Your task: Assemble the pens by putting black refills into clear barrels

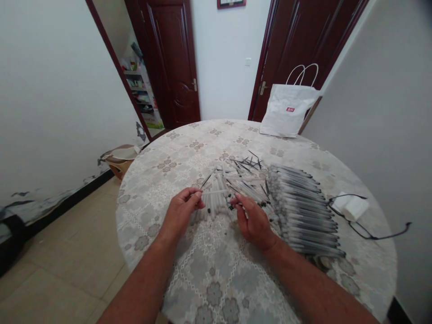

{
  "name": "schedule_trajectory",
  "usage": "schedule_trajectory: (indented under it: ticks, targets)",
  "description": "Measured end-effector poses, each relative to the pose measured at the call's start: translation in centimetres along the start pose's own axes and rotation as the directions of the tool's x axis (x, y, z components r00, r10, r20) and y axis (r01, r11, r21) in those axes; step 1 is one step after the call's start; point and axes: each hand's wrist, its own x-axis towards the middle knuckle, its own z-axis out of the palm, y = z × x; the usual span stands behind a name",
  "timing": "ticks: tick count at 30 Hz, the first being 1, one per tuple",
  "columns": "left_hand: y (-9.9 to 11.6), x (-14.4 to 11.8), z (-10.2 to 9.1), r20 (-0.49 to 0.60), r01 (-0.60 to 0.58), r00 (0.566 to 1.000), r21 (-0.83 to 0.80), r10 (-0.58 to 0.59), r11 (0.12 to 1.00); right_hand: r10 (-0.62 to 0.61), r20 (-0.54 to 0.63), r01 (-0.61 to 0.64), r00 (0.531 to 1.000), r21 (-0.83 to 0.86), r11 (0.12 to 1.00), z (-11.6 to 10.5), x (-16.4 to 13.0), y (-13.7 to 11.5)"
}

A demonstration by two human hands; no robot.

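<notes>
**Both hands on one pen barrel**

I see my left hand (182, 209) and right hand (251, 220) pinched closed on a white pen barrel (216, 192), held over the loose pile (236, 180) mid-table (209, 279); finished pens (303, 207) are stacked toward the right edge.

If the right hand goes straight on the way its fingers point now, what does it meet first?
The right hand points up and left toward the loose pile of white pen tubes. It already touches the pile's near edge, so it would likely push into those tubes first. Depth is hard to judge.
</notes>
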Motion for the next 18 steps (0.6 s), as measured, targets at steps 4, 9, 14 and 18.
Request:
schedule_trajectory:
  ticks: [4, 9, 14, 18]
  targets:
    - [-1.3, -0.7, 0.4, 0.000, 0.070, 0.997, -0.297, -0.074, 0.952, 0.196, -0.064, -0.190, 0.978, 0.087, 0.978, 0.1, -0.3, -0.6]
    - [-2.3, -0.2, 0.3, -0.024, 0.037, 0.998, -0.410, -0.052, 0.912, 0.466, -0.120, -0.397, 0.877, 0.366, 0.842, 0.3, 0.2, -0.8]
    - [-2.7, 0.0, 0.3, -0.007, 0.044, 0.999, -0.433, -0.052, 0.900, 0.615, -0.174, -0.471, 0.769, 0.497, 0.729, -0.2, 1.2, -0.4]
    - [-2.5, -0.1, 0.3, -0.018, 0.033, 0.999, -0.423, -0.045, 0.906, 0.669, -0.190, -0.479, 0.719, 0.562, 0.674, -0.6, 1.7, -0.6]
